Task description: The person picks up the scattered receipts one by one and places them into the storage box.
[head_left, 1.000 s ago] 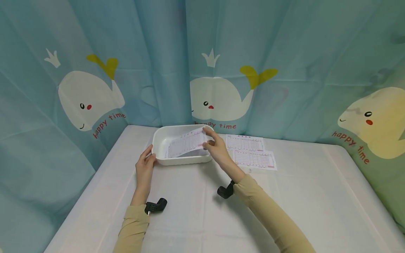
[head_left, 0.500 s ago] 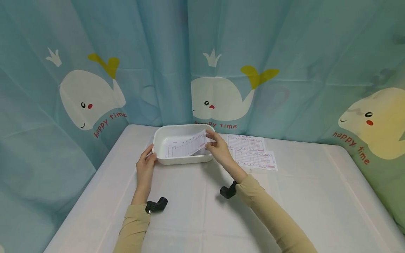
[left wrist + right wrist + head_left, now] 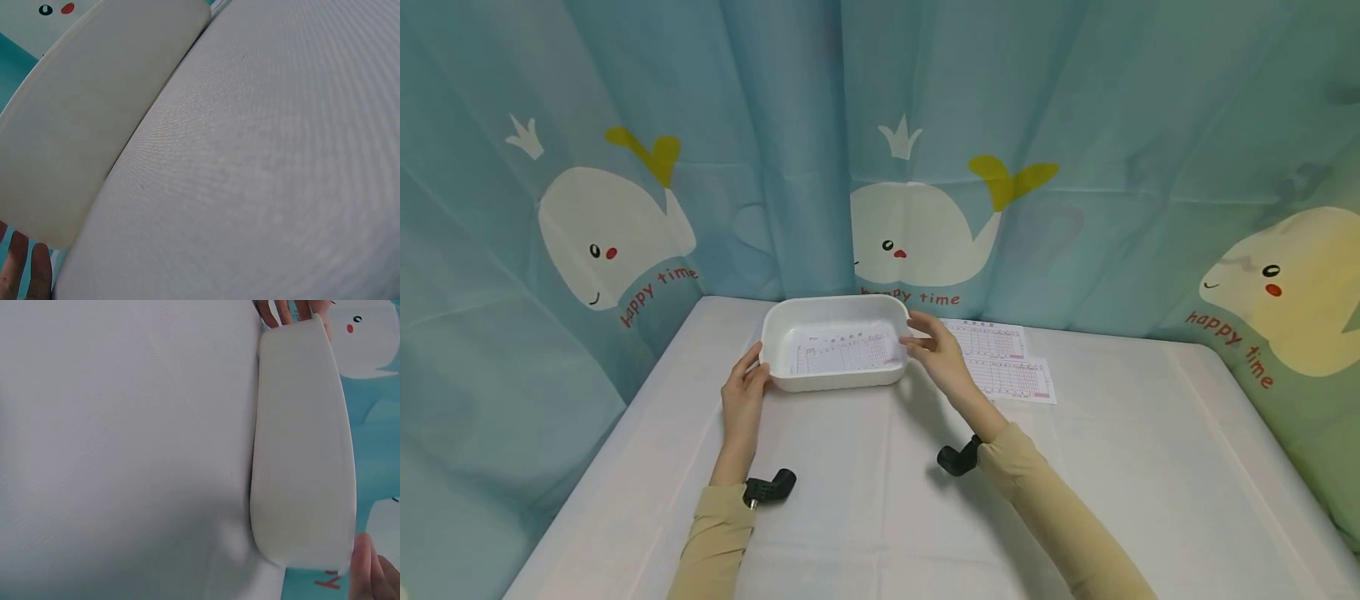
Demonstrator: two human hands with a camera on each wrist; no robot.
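A white plastic basin (image 3: 835, 382) stands at the far side of the table. On its floor lies a printed paper form (image 3: 841, 355) with a ruled grid. My left hand (image 3: 743, 404) holds the basin's left end, thumb near the front corner and fingers along the end wall. At the right end my right hand (image 3: 946, 364) is beside the rim, fingers loosely bent with no paper between them. The right wrist view puts its fingertips (image 3: 360, 550) close to the basin's corner; whether they touch it I cannot tell. Both wrist views show the basin mostly from outside.
Two more printed forms lie right of the basin, a back one (image 3: 988, 340) and a front one (image 3: 1011, 380), partly behind the right hand. White cloth (image 3: 850, 483) covers the table. A blue curtain (image 3: 805, 208) with whale prints hangs behind.
The right hand has let go of the paper form, which now lies flat in the basin, and has drawn back right to the rim. The left hand stays in place.
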